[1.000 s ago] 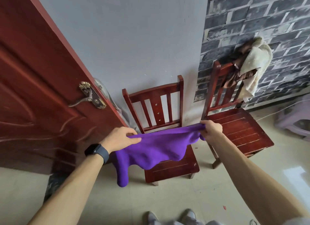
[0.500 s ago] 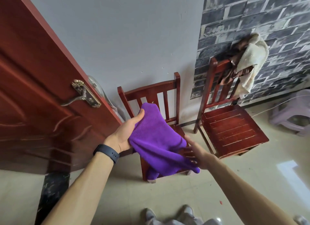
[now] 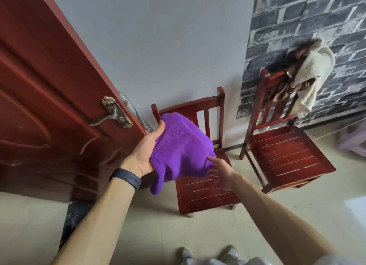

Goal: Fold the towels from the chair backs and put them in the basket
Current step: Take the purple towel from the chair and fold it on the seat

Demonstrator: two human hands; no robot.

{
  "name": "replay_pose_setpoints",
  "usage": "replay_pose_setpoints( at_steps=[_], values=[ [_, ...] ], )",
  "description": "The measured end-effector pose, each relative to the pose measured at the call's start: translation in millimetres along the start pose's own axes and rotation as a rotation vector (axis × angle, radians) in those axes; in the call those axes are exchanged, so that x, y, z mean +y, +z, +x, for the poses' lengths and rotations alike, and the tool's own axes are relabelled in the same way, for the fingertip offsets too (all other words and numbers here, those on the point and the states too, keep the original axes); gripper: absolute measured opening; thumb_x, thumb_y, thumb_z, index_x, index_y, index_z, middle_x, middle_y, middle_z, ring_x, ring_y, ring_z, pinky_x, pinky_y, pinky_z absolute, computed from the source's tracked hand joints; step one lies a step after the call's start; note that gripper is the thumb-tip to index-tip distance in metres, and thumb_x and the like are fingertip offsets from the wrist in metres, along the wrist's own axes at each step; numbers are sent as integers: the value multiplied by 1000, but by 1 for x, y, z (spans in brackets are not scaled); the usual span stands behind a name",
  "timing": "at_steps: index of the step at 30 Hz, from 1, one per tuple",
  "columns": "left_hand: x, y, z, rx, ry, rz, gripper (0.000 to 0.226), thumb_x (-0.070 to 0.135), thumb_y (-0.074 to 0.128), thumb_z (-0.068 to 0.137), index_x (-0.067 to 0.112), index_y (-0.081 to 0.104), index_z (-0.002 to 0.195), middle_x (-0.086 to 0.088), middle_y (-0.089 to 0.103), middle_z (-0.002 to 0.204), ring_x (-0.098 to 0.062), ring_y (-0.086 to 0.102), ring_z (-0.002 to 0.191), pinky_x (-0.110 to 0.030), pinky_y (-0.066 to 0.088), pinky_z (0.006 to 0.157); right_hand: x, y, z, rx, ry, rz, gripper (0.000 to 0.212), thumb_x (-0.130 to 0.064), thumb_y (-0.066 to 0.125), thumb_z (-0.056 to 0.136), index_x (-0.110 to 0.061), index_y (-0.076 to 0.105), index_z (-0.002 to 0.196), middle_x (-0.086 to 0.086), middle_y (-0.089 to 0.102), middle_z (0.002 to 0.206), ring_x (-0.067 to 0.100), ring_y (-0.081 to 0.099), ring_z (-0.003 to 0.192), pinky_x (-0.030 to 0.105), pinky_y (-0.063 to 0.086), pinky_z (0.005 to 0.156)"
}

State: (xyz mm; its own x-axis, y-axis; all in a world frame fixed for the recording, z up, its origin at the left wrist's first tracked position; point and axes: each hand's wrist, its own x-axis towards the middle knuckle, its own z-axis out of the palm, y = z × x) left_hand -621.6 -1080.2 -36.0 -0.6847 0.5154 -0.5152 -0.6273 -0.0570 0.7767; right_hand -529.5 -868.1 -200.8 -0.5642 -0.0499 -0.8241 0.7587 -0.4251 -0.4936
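Observation:
A purple towel (image 3: pixel 181 150) hangs bunched and doubled over in front of the near red wooden chair (image 3: pixel 206 187). My left hand (image 3: pixel 147 152) grips its left side, thumb up along the cloth. My right hand (image 3: pixel 219 170) is just below the towel's lower right edge, fingers straight and spread, fingertips touching the cloth. A cream towel (image 3: pixel 311 74) and a brown towel (image 3: pixel 285 86) are draped over the back of the second red chair (image 3: pixel 285 152) at the right. No basket is in view.
A red-brown door (image 3: pixel 45 98) with a brass handle (image 3: pixel 114 114) stands open at the left. Grey wall and brick-pattern wall behind the chairs. A pale purple stool (image 3: pixel 352 140) sits at the right edge. My shoes (image 3: pixel 208 255) are at the bottom on the tiled floor.
A second ago both hands held the towel stretched wide. My right hand let go and the towel folded over into my left hand, which has lifted it; the right hand now touches its lower edge.

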Motion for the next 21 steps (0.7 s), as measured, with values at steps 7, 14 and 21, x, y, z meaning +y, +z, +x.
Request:
replay_pose_setpoints(
  at_steps=[7, 14, 21],
  values=[
    [21, -31, -14, 293, 146, 241, 36, 48, 66, 90, 20, 74, 110, -6, 72, 118, -20, 69, 107, -39, 52, 99, -27, 13, 2, 227, -370, 212, 16, -27, 76, 85, -18, 70, 97, 2, 68, 86, 15, 59, 66, 26, 44, 51],
    [19, -65, -19, 513, 145, 332, 27, 44, 63, 93, 25, 74, 109, -1, 71, 96, -17, 62, 78, -25, 48, 62, -77, -40, -18, 398, -605, -14, 26, -34, 73, 89, -13, 75, 103, 3, 73, 93, 22, 72, 84, 39, 63, 66],
    [14, -65, -7, 565, 168, 452, 20, 42, 68, 90, 26, 74, 100, 10, 70, 87, -10, 56, 69, -23, 41, 60, -89, -59, -44, 320, -573, -92, 16, -26, 73, 82, -17, 75, 96, 4, 72, 88, 23, 67, 82, 30, 52, 61]
  ],
)
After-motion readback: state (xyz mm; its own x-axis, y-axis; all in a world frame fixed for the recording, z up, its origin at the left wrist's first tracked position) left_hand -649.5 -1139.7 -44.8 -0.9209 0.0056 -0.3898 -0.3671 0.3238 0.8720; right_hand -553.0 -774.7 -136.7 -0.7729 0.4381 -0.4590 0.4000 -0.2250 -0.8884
